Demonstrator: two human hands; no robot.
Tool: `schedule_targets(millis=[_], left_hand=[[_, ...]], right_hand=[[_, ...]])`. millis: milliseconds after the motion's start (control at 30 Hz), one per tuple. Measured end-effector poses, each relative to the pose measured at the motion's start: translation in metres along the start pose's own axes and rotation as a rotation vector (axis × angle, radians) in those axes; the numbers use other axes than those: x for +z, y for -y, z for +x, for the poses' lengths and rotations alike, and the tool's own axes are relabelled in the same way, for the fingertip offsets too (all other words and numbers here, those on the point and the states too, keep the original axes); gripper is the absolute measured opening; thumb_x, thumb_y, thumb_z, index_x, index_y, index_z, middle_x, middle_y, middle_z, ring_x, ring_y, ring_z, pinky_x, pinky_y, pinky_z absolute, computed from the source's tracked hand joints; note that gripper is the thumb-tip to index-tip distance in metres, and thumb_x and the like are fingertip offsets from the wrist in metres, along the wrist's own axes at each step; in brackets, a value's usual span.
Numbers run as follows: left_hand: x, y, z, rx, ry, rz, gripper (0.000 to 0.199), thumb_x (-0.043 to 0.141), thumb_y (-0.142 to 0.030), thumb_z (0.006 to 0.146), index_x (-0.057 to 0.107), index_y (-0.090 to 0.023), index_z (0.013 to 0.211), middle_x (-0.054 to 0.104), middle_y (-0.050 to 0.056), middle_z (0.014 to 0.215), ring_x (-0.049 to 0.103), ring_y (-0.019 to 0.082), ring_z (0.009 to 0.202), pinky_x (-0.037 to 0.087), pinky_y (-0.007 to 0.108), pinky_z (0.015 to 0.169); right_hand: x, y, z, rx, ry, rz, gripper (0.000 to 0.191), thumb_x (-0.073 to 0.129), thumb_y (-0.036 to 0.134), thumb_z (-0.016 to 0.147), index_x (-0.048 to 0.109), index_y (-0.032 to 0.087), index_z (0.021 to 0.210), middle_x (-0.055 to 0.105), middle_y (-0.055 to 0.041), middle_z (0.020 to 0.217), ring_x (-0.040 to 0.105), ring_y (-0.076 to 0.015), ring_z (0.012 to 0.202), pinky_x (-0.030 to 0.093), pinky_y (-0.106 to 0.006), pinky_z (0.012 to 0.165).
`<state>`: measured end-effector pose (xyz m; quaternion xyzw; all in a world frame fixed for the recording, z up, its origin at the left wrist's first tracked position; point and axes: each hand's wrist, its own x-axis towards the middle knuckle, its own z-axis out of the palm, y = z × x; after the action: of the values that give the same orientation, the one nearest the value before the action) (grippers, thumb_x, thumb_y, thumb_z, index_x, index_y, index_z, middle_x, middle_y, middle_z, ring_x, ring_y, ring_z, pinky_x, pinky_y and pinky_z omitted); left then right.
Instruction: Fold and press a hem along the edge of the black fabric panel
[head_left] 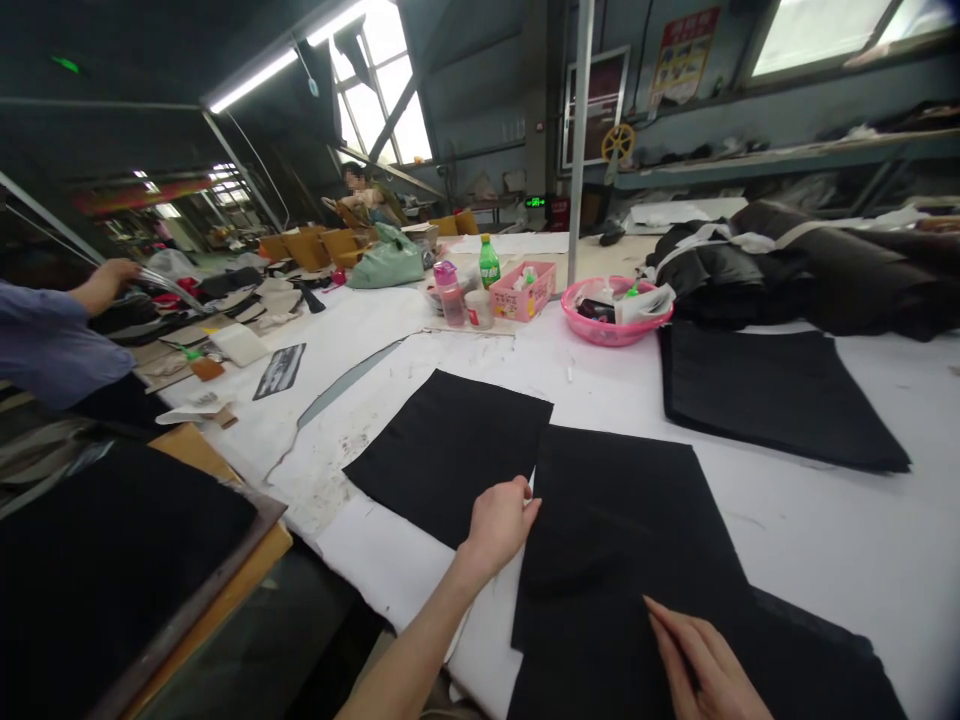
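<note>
"Fingers of the left hand: doing what?"

"Curled together at the left edge of the wide black sheet; whether they pinch it, I cannot tell."

"And the right hand?"

"Fingertips bunched over that same sheet; I cannot tell if they grip it."

"Where does it lie?"

"On the person's side of the pink basin. A smaller black sheet is nearer and left of the basin, a pink box just left, dark rolls to its right."
</note>
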<state>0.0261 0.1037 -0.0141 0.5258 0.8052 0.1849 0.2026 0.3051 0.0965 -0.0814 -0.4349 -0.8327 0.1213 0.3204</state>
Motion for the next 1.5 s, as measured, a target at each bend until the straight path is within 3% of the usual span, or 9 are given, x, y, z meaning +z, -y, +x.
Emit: schedule_targets(millis=[200, 333, 500, 600, 733, 867, 1200, 1400, 1500], left_hand=[[-0.010, 0.017, -0.013, 0.053, 0.027, -0.186, 0.027, 0.045, -0.036, 0.096, 0.064, -0.019, 0.089, 0.067, -0.001, 0.071, 0.062, 0.013, 0.062, 0.038, 0.023, 0.057], [-0.019, 0.038, -0.027, 0.043, -0.014, -0.265, 0.026, 0.045, -0.035, 0.096, 0.064, -0.019, 0.089, 0.065, -0.002, 0.067, 0.058, 0.011, 0.057, 0.038, 0.022, 0.055], [-0.023, 0.064, -0.053, 0.030, -0.085, -0.304, 0.021, 0.049, -0.031, 0.095, 0.065, -0.018, 0.090, 0.064, 0.000, 0.073, 0.057, 0.012, 0.063, 0.040, 0.023, 0.059], [-0.021, 0.074, -0.069, 0.040, -0.151, -0.271, 0.015, 0.050, -0.025, 0.094, 0.064, -0.019, 0.092, 0.063, 0.001, 0.085, 0.058, 0.013, 0.071, 0.042, 0.024, 0.063], [-0.016, 0.084, -0.086, 0.151, -0.243, -0.132, 0.016, 0.047, -0.017, 0.095, 0.062, -0.021, 0.098, 0.061, 0.003, 0.093, 0.059, 0.016, 0.082, 0.046, 0.027, 0.071], [-0.009, 0.096, -0.097, 0.211, -0.315, -0.053, 0.019, 0.047, -0.012, 0.094, 0.062, -0.021, 0.102, 0.061, 0.004, 0.097, 0.058, 0.020, 0.095, 0.047, 0.034, 0.083], [-0.002, 0.107, -0.101, 0.201, -0.416, -0.068, 0.017, 0.049, -0.015, 0.095, 0.064, -0.019, 0.100, 0.059, 0.007, 0.099, 0.055, 0.022, 0.097, 0.048, 0.040, 0.085], [0.000, 0.113, -0.101, 0.207, -0.451, -0.106, 0.017, 0.050, -0.015, 0.094, 0.065, -0.019, 0.101, 0.059, 0.008, 0.099, 0.055, 0.022, 0.097, 0.049, 0.039, 0.085], [0.001, 0.113, -0.103, 0.204, -0.450, -0.118, 0.017, 0.050, -0.015, 0.094, 0.065, -0.019, 0.101, 0.060, 0.008, 0.100, 0.054, 0.022, 0.097, 0.049, 0.040, 0.086]], right_hand=[[-0.007, 0.010, 0.002, 0.102, -0.016, 0.065, 0.031, 0.042, 0.045, 0.101, 0.059, 0.028, 0.120, 0.062, -0.0003, 0.110, 0.061, -0.0186, 0.097, 0.044, -0.030, 0.089], [-0.011, 0.021, 0.010, 0.064, 0.000, 0.017, 0.031, 0.041, 0.047, 0.101, 0.059, 0.029, 0.119, 0.063, -0.0007, 0.108, 0.060, -0.0193, 0.094, 0.043, -0.032, 0.086], [-0.002, 0.063, 0.038, -0.097, 0.221, 0.024, 0.024, 0.040, 0.041, 0.102, 0.060, 0.029, 0.111, 0.062, -0.0007, 0.097, 0.058, -0.0190, 0.086, 0.042, -0.032, 0.073], [0.017, 0.092, 0.060, -0.222, 0.363, 0.005, 0.019, 0.042, 0.030, 0.102, 0.061, 0.026, 0.103, 0.059, -0.0023, 0.091, 0.054, -0.0202, 0.081, 0.040, -0.034, 0.069], [0.043, 0.114, 0.082, -0.320, 0.467, -0.130, 0.010, 0.054, 0.019, 0.095, 0.062, 0.023, 0.099, 0.057, -0.0031, 0.089, 0.052, -0.0215, 0.082, 0.037, -0.035, 0.069], [0.056, 0.120, 0.094, -0.321, 0.495, -0.226, 0.012, 0.062, 0.014, 0.089, 0.063, 0.021, 0.099, 0.057, -0.0038, 0.090, 0.053, -0.0230, 0.084, 0.037, -0.036, 0.070], [0.068, 0.123, 0.105, -0.384, 0.571, -0.247, 0.013, 0.056, 0.010, 0.088, 0.059, 0.020, 0.081, 0.056, -0.0041, 0.083, 0.052, -0.0228, 0.081, 0.034, -0.035, 0.069], [0.060, 0.118, 0.096, -0.352, 0.576, -0.127, 0.008, 0.057, 0.021, 0.091, 0.057, 0.022, 0.083, 0.056, 0.0001, 0.082, 0.052, -0.0185, 0.078, 0.036, -0.033, 0.070], [0.051, 0.114, 0.087, -0.231, 0.586, 0.102, 0.011, 0.055, 0.026, 0.093, 0.056, 0.023, 0.082, 0.055, 0.0012, 0.081, 0.052, -0.0169, 0.076, 0.038, -0.032, 0.068]])
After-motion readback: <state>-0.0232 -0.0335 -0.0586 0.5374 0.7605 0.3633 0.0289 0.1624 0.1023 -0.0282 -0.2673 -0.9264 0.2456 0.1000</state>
